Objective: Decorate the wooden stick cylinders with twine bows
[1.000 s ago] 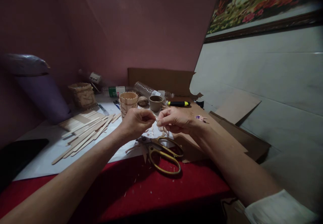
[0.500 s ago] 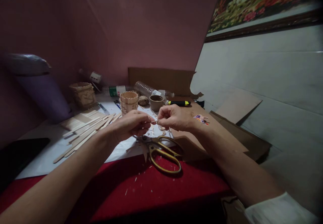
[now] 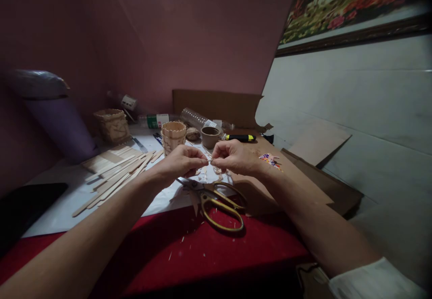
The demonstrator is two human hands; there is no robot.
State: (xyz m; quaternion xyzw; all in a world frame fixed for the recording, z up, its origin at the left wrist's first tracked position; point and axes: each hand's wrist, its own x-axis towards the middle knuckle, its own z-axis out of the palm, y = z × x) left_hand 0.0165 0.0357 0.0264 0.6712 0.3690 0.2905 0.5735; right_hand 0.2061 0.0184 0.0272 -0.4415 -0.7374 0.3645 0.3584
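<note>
My left hand (image 3: 180, 162) and my right hand (image 3: 231, 156) meet fingertip to fingertip over the table's middle. Both pinch a small thin strip (image 3: 209, 160), too small to make out well. Just below them lie scissors (image 3: 219, 204) with gold handles, their blades toward the left hand. Light shavings (image 3: 202, 171) are scattered on the white sheet (image 3: 158, 201) under the hands. Behind the left hand stands a scalloped wooden cup (image 3: 173, 136); behind the right, a small dark-rimmed pot (image 3: 209, 138).
Flat wooden sticks (image 3: 118, 180) fan out at the left, near a second decorated cup (image 3: 112, 126) and a purple bottle (image 3: 62, 119). Farther back are a walnut-like ball (image 3: 192, 134), clear bottles (image 3: 195, 118) and a yellow-black cutter (image 3: 240, 137). Cardboard (image 3: 317, 186) lies at the right.
The fingers of my left hand have shifted slightly up and closer to my right fingertips; less of the thin strip shows between them. The view has moved a little.
</note>
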